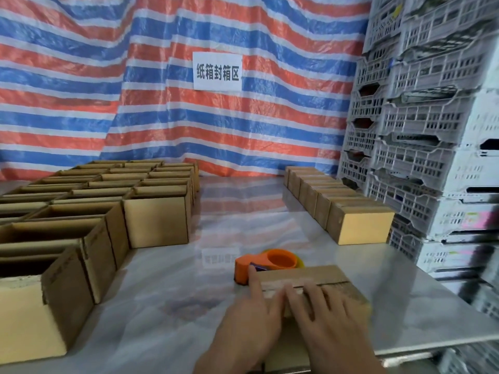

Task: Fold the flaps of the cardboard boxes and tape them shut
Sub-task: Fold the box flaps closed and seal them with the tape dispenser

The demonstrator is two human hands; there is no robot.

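Observation:
A small cardboard box (321, 278) lies on the table in front of me with its top flaps folded down and a seam along the middle. My left hand (252, 317) rests on the box's left end, index finger stretched toward the tape dispenser. My right hand (328, 317) presses flat on the top flaps with straight fingers. An orange tape dispenser (266, 263) sits on the table just behind the box's left end, touching or nearly touching my left index fingertip.
Several open cardboard boxes (89, 211) stand in rows at the left. A row of closed boxes (340, 206) lines the right side. Stacked grey plastic crates (421, 130) rise at the right. A striped tarp (135, 90) hangs behind the shiny metal table (167, 279).

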